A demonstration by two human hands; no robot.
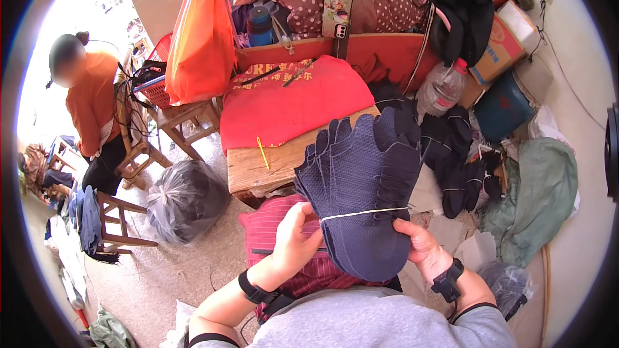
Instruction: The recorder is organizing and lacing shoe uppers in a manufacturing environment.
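In front of my chest is a thick bundle of dark blue, foot-shaped fabric pieces [364,180] with scalloped toe ends pointing away from me. A thin white band [364,213] runs around its middle. My left hand [295,240] holds the bundle's left edge beside the band, with part of its fingers hidden. On the opposite side, my right hand [420,243] grips the lower right edge, thumb on top and fingers underneath. Beyond the bundle stands a wooden table [258,177] partly covered by a red cloth [296,103]. Near its left corner lies a yellow hooked tool [262,153].
An orange bag [203,38] hangs at the table's far left. A tied dark plastic bag [187,203] rests on the floor beside a stool [116,219]. Further left, a person in orange [97,103] sits. Dark fabric pieces [451,154] and green cloth [538,187] lie right.
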